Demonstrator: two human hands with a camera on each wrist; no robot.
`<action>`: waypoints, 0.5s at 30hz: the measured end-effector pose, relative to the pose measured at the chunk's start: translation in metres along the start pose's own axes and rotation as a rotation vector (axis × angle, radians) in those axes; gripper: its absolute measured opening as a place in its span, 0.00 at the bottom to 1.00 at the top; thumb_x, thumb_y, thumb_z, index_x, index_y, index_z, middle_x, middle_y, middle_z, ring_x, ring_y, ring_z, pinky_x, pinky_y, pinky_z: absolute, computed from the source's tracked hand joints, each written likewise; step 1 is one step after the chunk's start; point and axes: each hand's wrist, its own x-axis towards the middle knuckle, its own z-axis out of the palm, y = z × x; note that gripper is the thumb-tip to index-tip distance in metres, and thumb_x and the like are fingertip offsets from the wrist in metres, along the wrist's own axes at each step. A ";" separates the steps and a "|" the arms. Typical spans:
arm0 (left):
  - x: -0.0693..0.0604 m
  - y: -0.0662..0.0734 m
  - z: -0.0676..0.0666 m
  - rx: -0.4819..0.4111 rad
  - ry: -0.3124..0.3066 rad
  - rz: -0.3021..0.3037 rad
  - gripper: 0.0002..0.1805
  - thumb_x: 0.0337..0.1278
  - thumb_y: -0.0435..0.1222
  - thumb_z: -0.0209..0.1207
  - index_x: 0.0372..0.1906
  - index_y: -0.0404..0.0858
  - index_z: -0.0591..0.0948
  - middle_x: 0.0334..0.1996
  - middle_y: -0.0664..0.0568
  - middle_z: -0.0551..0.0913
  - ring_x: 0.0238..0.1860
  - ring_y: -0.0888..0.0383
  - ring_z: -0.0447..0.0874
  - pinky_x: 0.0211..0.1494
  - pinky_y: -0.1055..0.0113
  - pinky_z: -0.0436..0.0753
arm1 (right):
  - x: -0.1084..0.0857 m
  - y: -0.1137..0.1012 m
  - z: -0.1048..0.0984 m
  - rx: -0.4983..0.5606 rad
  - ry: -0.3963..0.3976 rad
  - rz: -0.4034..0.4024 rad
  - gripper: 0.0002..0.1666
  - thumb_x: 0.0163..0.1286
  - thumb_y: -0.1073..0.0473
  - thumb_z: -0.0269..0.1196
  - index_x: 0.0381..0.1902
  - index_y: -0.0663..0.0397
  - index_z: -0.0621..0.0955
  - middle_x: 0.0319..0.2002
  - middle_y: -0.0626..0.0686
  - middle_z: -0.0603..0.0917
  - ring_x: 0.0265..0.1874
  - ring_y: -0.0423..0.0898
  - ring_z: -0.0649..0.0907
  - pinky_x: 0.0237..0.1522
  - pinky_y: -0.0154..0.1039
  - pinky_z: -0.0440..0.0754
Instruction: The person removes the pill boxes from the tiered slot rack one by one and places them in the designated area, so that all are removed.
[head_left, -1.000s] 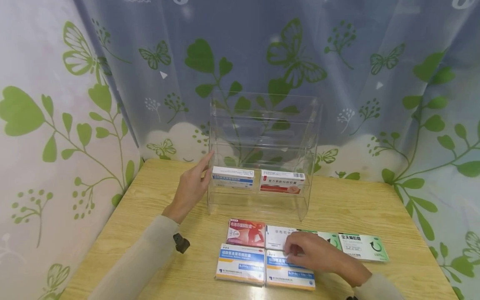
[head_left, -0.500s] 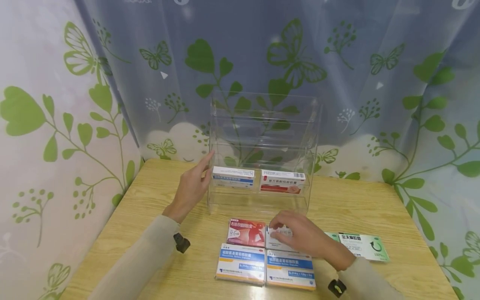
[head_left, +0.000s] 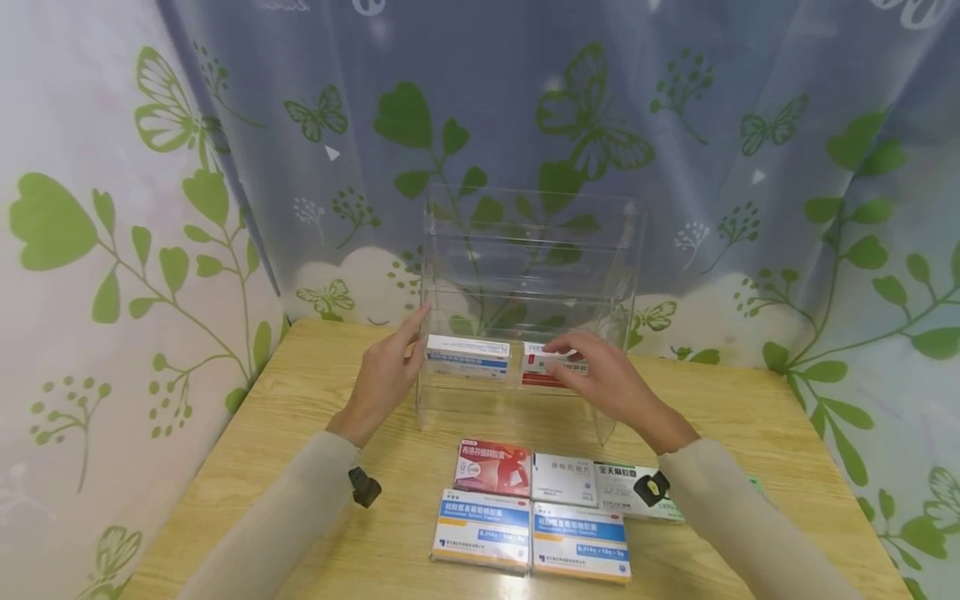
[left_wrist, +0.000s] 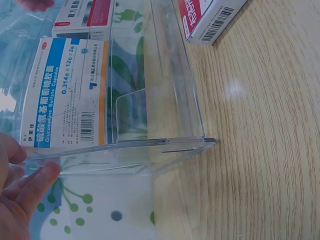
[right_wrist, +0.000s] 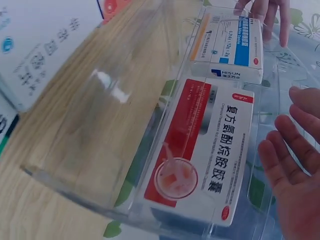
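My left hand (head_left: 381, 375) touches the left side panel of a clear acrylic rack (head_left: 525, 312), its fingers fairly straight. On a lower tier stand a blue-and-white glucosamine capsule box (left_wrist: 65, 92) and a red-and-white capsule box (right_wrist: 200, 155), side by side. My right hand (head_left: 600, 375) hovers at the red-and-white box, covering its right part in the head view. The right wrist view shows this hand's fingers (right_wrist: 287, 155) loosely bent beside the box, apart from it, with nothing held.
Medicine boxes lie in front of the rack: a red one (head_left: 492, 468), a white one (head_left: 565, 481), green-and-white ones (head_left: 626, 492) partly under my right sleeve, and two blue-and-white ones (head_left: 482, 531). A patterned curtain (head_left: 480, 100) hangs behind the wooden table (head_left: 300, 517).
From above the flat boxes on the table, my right hand has moved forward and up to the red-and-white box on the rack. The left hand stays at the rack's side.
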 end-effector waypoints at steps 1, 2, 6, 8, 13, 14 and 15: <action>0.000 0.000 0.000 -0.002 -0.001 -0.001 0.34 0.79 0.29 0.61 0.84 0.42 0.69 0.53 0.33 0.92 0.14 0.65 0.62 0.23 0.69 0.74 | 0.003 -0.001 0.001 -0.004 0.002 0.003 0.17 0.79 0.56 0.70 0.62 0.54 0.86 0.57 0.54 0.88 0.56 0.55 0.88 0.60 0.58 0.87; 0.000 0.000 0.000 -0.003 -0.002 -0.002 0.34 0.79 0.29 0.61 0.84 0.42 0.69 0.53 0.33 0.92 0.14 0.65 0.63 0.23 0.69 0.75 | 0.007 -0.002 0.002 -0.006 0.006 0.001 0.18 0.79 0.55 0.70 0.62 0.53 0.86 0.57 0.54 0.88 0.56 0.55 0.88 0.60 0.58 0.87; 0.000 0.000 0.000 -0.003 -0.002 -0.004 0.34 0.80 0.29 0.60 0.84 0.43 0.69 0.53 0.33 0.92 0.15 0.64 0.63 0.25 0.68 0.75 | 0.022 -0.010 0.009 -0.005 0.014 -0.024 0.19 0.77 0.55 0.72 0.62 0.53 0.86 0.59 0.54 0.87 0.55 0.55 0.89 0.60 0.56 0.88; 0.000 0.001 0.000 -0.003 0.000 -0.003 0.34 0.79 0.29 0.61 0.84 0.43 0.69 0.53 0.33 0.92 0.15 0.64 0.63 0.25 0.68 0.75 | 0.029 -0.013 0.014 0.014 0.006 -0.036 0.20 0.77 0.57 0.72 0.63 0.55 0.86 0.61 0.54 0.87 0.55 0.55 0.89 0.61 0.55 0.88; 0.000 0.002 -0.001 -0.007 0.005 -0.008 0.34 0.78 0.29 0.62 0.84 0.43 0.69 0.53 0.33 0.92 0.15 0.65 0.63 0.24 0.69 0.75 | 0.042 -0.017 0.025 0.020 -0.041 -0.025 0.20 0.78 0.57 0.71 0.65 0.52 0.85 0.65 0.55 0.86 0.57 0.54 0.88 0.61 0.55 0.88; 0.000 0.003 -0.001 -0.006 0.004 -0.010 0.34 0.78 0.29 0.62 0.84 0.43 0.69 0.53 0.33 0.92 0.15 0.65 0.63 0.24 0.69 0.75 | 0.045 -0.017 0.027 0.016 -0.047 -0.020 0.20 0.78 0.56 0.71 0.65 0.51 0.85 0.65 0.55 0.86 0.57 0.54 0.88 0.61 0.55 0.88; 0.000 0.002 -0.001 -0.006 0.003 -0.012 0.34 0.78 0.30 0.62 0.84 0.43 0.69 0.53 0.33 0.92 0.15 0.65 0.63 0.24 0.69 0.74 | 0.047 -0.017 0.028 0.007 -0.052 -0.019 0.20 0.78 0.55 0.71 0.65 0.50 0.85 0.65 0.54 0.86 0.57 0.54 0.88 0.61 0.55 0.88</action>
